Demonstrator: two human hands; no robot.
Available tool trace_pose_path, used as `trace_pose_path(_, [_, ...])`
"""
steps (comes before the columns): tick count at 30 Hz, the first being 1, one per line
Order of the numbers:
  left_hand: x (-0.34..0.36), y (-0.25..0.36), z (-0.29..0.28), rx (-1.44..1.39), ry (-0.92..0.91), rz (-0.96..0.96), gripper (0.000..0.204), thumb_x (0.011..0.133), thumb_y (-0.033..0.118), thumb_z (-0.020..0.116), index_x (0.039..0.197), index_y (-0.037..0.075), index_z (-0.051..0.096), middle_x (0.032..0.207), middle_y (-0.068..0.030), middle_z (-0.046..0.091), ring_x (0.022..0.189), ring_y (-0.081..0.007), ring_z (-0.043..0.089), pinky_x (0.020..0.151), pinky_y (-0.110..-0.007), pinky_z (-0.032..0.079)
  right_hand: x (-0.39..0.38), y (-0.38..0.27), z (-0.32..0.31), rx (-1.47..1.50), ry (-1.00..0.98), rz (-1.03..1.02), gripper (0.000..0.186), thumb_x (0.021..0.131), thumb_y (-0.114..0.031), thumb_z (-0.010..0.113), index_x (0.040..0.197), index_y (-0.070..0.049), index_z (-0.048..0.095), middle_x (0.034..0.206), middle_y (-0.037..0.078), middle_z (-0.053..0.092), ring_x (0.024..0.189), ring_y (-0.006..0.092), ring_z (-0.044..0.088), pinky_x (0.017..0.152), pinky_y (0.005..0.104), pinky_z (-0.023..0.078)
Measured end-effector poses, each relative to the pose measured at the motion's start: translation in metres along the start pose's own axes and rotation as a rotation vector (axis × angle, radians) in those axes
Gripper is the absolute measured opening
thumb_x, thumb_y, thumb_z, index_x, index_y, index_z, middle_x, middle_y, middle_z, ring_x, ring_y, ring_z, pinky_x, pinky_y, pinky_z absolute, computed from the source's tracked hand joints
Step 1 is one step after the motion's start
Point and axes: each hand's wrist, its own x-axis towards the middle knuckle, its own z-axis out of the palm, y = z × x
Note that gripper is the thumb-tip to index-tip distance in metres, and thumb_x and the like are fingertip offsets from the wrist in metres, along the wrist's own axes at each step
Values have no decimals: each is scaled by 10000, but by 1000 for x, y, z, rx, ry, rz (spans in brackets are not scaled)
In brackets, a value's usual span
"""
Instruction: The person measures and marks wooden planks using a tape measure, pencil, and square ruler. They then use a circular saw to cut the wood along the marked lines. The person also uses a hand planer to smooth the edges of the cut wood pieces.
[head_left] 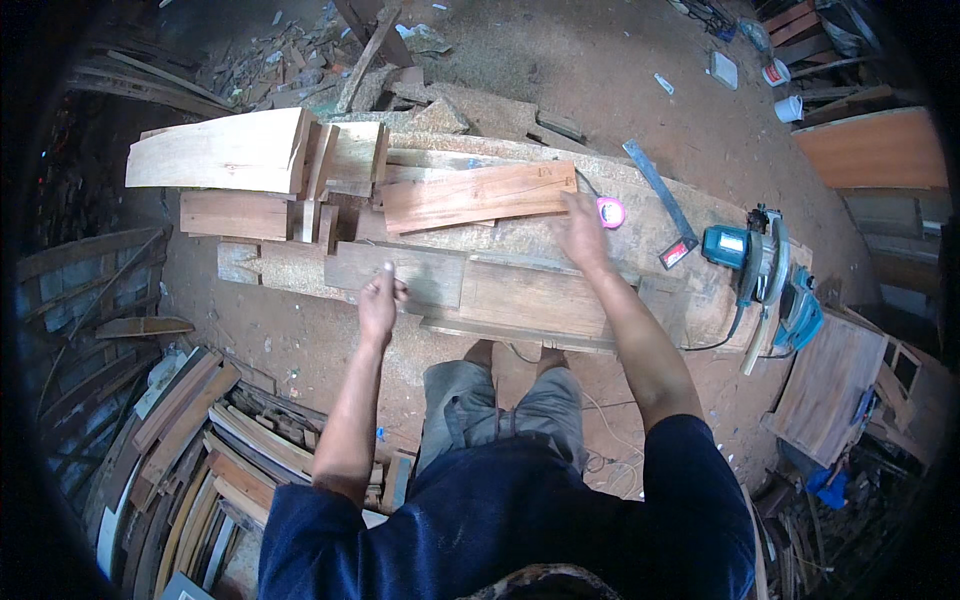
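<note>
My right hand [580,232] is at the right end of a reddish-brown plank [470,198], its fingers gripping the corner. That plank lies at a slight slant across other boards on the workbench. My left hand [379,303] hovers over or rests on a dark grey-brown board [430,275] at the near edge. Its thumb points up and its fingers are curled; whatever they may hold is hidden. Just right of my right hand sits a pink tape measure [610,212]. Beyond it lies a try square [660,195] with a dark blade and a red-marked stock.
A teal circular saw [755,255] stands at the bench's right end, its cable trailing near the edge. Pale thick boards [220,152] are stacked at the left. Offcuts [465,115] lie behind the bench. Piled timber strips [190,450] fill the lower left. A wooden panel [830,375] leans lower right.
</note>
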Motion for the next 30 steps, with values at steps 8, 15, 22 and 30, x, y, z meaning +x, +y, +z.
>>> trace_pose_path(8, [-156, 128, -3, -561, -1068, 422, 260, 933, 134, 768, 1152, 6, 715, 1082, -120, 753, 888, -230, 723, 820, -380, 566, 66, -53, 41, -669, -294, -430, 849, 931, -75, 631, 1653, -162, 191, 1711, 184, 157, 1584, 376, 148, 1273, 592, 150])
trace_pose_path(15, [-206, 210, 2, -836, -1500, 940, 97, 949, 203, 751, 945, 110, 779, 915, -84, 712, 813, -247, 668, 738, -434, 511, 65, -27, -16, -347, -403, -315, 610, 940, -51, 566, 1534, -87, 432, 1527, 217, 502, 1364, 382, 535, 1144, 470, 434])
trace_pose_path(22, [-209, 197, -6, -1013, -1446, 646, 136, 976, 187, 728, 933, 62, 694, 884, -84, 705, 814, -232, 660, 755, -422, 517, 5, -8, -112, 132, -167, -97, 447, 941, -233, 670, 1317, 5, 636, 1206, 240, 710, 1151, 380, 676, 983, 443, 504])
trace_pose_path(30, [-282, 255, 27, -1370, -1002, 380, 127, 996, 107, 670, 1053, 1, 631, 991, -117, 674, 866, -204, 669, 765, -318, 534, -39, 15, -97, 804, -248, 390, 328, 947, -193, 629, 1173, 28, 716, 1020, 88, 728, 898, 164, 667, 838, 315, 518])
